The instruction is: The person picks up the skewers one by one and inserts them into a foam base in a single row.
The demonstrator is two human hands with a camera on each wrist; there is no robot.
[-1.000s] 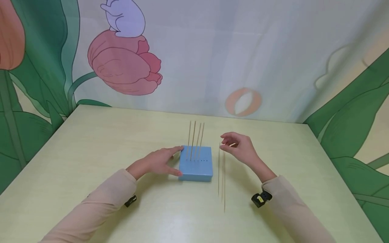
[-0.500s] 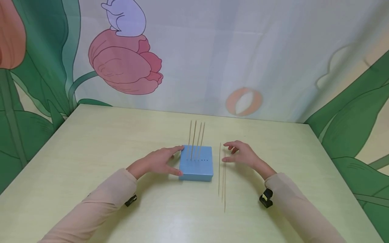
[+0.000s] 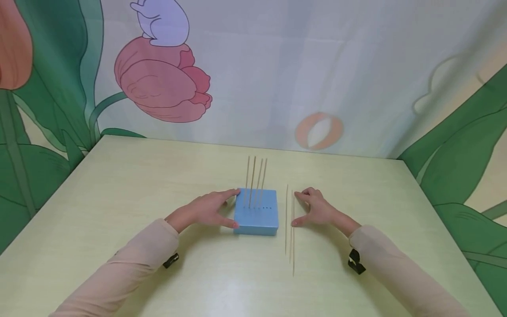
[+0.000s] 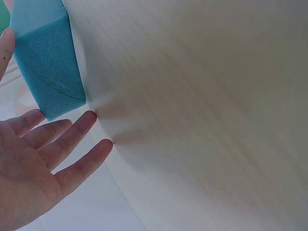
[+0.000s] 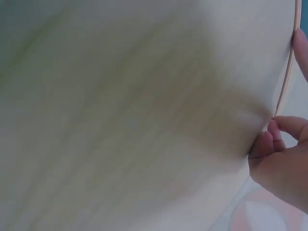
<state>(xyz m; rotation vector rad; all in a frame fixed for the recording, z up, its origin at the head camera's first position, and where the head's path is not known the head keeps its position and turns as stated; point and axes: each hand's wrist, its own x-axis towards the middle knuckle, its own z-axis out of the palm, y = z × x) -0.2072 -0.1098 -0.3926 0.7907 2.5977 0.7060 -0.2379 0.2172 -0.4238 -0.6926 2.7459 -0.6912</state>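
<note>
Spread fingers of my left hand (image 3: 207, 209) straddle the left side of a blue foam-like block (image 3: 257, 221), thumb at its near corner and index finger at the far one. In the left wrist view, the other fingers of that hand (image 4: 33, 163) extend past the block (image 4: 53, 67). Several thin wooden sticks (image 3: 252, 182) stand upright in a row of holes. To the block's right, three similar sticks (image 3: 286, 220) lie lengthwise. My right hand (image 3: 318, 210) touches the rightmost with thumb and index fingertip set apart; the right wrist view shows both along the stick (image 5: 287, 74).
Small holes (image 3: 267, 208) continue the row on the block's right. A pale wooden table (image 3: 178, 167) carries everything. Behind it hangs a curtain (image 3: 253, 88) printed with flowers and leaves. Dark wrist devices (image 3: 356, 262) sit under both sleeves.
My right hand has come down from the sticks' far ends toward me, and its thumb and index finger have spread along the rightmost stick. The left hand and block stay put.
</note>
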